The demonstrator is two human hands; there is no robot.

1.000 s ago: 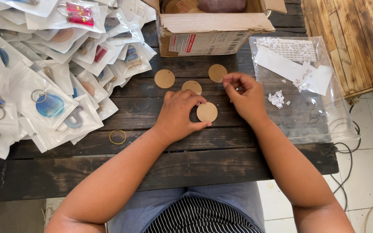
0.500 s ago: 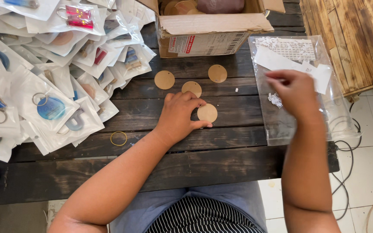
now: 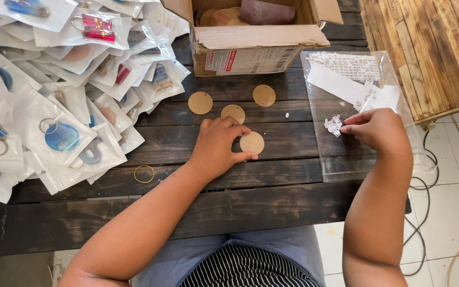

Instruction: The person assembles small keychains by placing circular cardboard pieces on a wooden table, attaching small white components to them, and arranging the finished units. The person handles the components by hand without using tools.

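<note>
Round wooden disc (image 3: 252, 142): thin, flat, pale tan, lying face up on the dark plank tabletop (image 3: 272, 207), held in place by the thumb and fingertips of my left hand (image 3: 216, 149). Three like discs (image 3: 233, 113) lie flat just beyond it, apart from one another, each with a small hole near its rim. Small white paper bits (image 3: 333, 125): a loose cluster lying on a clear plastic bag (image 3: 341, 159), at the fingertips of my right hand (image 3: 376, 129).

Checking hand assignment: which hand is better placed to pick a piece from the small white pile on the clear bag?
Right. The right hand has its fingertips beside the white pile on the clear bag. The left hand rests on the table, thumb and fingers around a wooden disc, farther off.
</note>
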